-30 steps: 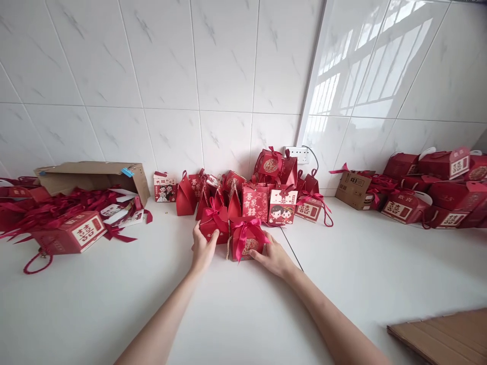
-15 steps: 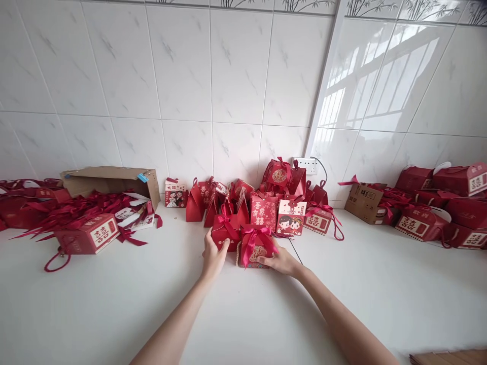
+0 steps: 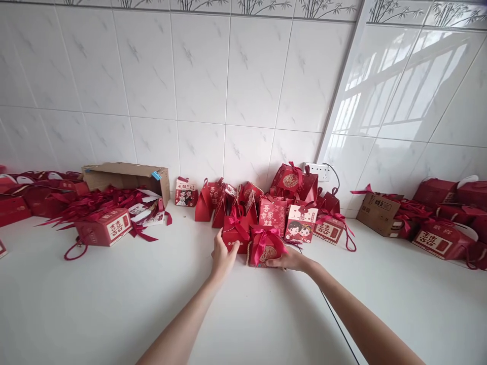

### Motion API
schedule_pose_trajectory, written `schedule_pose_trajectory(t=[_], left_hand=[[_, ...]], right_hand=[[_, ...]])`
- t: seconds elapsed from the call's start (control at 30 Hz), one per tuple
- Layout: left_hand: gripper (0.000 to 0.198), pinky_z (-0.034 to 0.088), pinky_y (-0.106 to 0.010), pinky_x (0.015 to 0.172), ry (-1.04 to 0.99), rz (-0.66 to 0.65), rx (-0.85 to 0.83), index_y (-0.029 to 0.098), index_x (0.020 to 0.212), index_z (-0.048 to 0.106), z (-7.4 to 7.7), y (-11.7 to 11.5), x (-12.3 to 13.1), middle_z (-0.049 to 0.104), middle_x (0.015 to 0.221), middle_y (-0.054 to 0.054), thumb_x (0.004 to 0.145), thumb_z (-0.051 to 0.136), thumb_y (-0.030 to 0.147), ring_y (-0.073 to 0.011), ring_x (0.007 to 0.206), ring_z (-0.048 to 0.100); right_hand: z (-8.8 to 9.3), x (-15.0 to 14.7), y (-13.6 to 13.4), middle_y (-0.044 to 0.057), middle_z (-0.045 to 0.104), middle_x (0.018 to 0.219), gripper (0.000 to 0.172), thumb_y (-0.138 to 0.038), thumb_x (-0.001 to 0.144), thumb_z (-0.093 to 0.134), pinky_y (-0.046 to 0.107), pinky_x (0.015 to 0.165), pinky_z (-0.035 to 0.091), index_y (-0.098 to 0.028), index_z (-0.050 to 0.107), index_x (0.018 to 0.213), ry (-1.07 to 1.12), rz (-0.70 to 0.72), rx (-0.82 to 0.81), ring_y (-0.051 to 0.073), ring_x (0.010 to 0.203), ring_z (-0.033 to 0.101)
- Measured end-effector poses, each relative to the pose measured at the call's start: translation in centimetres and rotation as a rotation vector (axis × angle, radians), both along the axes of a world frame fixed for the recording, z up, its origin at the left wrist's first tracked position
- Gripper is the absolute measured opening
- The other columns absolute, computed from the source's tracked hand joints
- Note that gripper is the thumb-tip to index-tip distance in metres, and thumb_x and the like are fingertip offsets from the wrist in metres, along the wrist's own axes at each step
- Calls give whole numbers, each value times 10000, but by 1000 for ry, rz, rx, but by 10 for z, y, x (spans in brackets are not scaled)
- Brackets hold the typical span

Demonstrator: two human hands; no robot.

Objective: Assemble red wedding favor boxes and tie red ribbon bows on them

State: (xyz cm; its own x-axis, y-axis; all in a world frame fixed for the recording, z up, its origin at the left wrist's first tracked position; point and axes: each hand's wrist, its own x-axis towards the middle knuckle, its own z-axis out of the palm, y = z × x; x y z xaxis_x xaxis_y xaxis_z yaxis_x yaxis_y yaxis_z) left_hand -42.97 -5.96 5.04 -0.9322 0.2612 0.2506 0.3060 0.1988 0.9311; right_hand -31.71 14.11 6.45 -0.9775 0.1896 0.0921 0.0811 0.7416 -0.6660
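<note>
My left hand [image 3: 224, 253] grips the left side of a red gift box [image 3: 233, 236] with a ribbon bow on top and pale lettering low on its front. Beside it, my right hand [image 3: 287, 258] is closed around the right side of another red gift box [image 3: 266, 252], which has a pink-red bow, a round gold emblem and a rope at its side. Both boxes stand on the white table [image 3: 243, 314]. Directly behind them are a red patterned box [image 3: 272, 215] and a box with two cartoon figures [image 3: 300, 228].
More red boxes cluster against the tiled wall, near a power strip [image 3: 317, 171]. On the left, a cardboard box [image 3: 125, 172] lies behind a heap of ribbons [image 3: 102, 200]. At right, a smaller cardboard box [image 3: 376, 213] stands beside piled red boxes [image 3: 441, 238]. A dark cord [image 3: 338, 322] crosses the table.
The view has turned a little left, so everything appears shifted right. Both hands keep hold of the same boxes, which stay in about the same place.
</note>
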Motion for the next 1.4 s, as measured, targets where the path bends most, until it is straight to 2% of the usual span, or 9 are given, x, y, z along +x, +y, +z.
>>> schedule_pose_trajectory(t=[0.17,0.37,0.6,0.73,0.83,0.97,1.1,1.27,1.4], left_hand=[[566,219,-539,1101,2,-6,-9,208,1309,321,-2,0,-2,405,1435,-147,796,529,326,-295,1323,398],[565,217,-546,1102,-10,-19,8,210,1308,331,-1,0,-2,408,1431,-147,797,542,329,-301,1323,398],[553,299,-449,1095,5,-82,70,192,1306,339,-7,-1,-7,411,1424,-145,811,550,319,-268,1323,397],[495,376,-409,1048,48,-178,96,185,1282,387,-9,0,-7,488,1352,-129,823,529,299,-241,1273,451],[447,472,-371,933,82,-264,99,204,1248,457,-9,2,1,537,1280,-110,816,533,289,-237,1206,506],[477,527,-346,828,110,-360,78,231,1266,493,-9,8,16,549,1152,-89,802,551,325,-215,1056,573],[544,540,-338,808,123,-448,43,239,1318,466,-13,18,27,545,927,-33,787,553,321,-176,912,580],[697,516,-334,840,152,-555,-42,252,1408,338,-16,35,37,515,898,-13,751,567,275,-165,901,564],[803,481,-354,860,145,-531,-188,140,1473,144,-9,50,53,564,873,-39,770,524,220,-189,854,576]], right_hand=[[-4,1,-3,73,648,1112,674,-531,685,685,454,950,466,-229,521,1265,60,38,14,307,1128,560],[-10,4,-12,128,529,1307,659,-565,709,630,507,1058,346,-196,537,1246,165,9,67,357,1276,409],[-14,20,-19,136,498,1339,680,-517,718,636,462,1011,416,-169,498,1286,139,-41,-61,330,1223,483],[-2,38,-7,113,564,1274,789,-398,635,734,448,946,470,-205,432,1337,46,-54,-165,326,1136,550],[14,59,7,96,640,1151,807,-347,626,748,444,878,507,-226,413,1350,-118,-61,-282,315,1049,600],[35,83,21,111,535,1326,925,-418,604,780,444,968,462,-244,344,1401,-144,-42,-366,324,1208,504],[41,94,32,106,487,1379,1045,-403,585,794,448,1008,443,-256,223,1447,-55,-95,-408,311,1257,467],[43,102,43,92,580,1281,833,-352,627,749,457,986,466,-242,367,1359,20,-252,-399,303,1192,534],[46,112,47,96,642,1197,699,-387,622,733,476,950,493,-226,477,1253,108,-376,-333,314,1099,602]])
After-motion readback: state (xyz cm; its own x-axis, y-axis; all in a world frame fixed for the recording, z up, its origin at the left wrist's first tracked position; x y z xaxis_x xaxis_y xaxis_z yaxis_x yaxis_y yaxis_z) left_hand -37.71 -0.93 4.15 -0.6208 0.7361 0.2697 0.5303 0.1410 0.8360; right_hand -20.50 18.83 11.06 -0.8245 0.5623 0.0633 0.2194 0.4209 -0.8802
